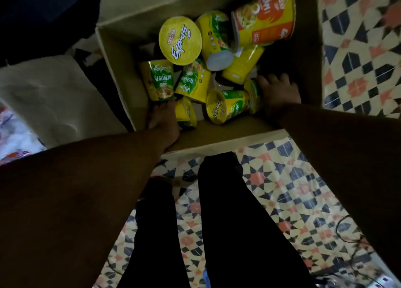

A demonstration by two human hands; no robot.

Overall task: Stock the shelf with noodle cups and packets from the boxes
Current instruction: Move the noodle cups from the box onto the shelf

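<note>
An open cardboard box (121, 75) on the floor holds several yellow and green noodle cups lying jumbled. One cup shows its round yellow lid (180, 40); a larger orange and yellow cup (265, 19) lies at the far right. Both my arms reach down into the box. My left hand (163, 119) is at the near left corner, its fingers against a small yellow cup (186, 114). My right hand (278, 92) rests beside a green and yellow cup (252, 95) at the right side. How the fingers of either hand lie is hidden in the dim light.
The box stands on a patterned tile floor (358, 55). My legs in dark trousers (227, 218) are just in front of it. A pale sack or bag (54, 101) and printed packets (13, 135) lie to the left. Cables (347, 233) run at the lower right.
</note>
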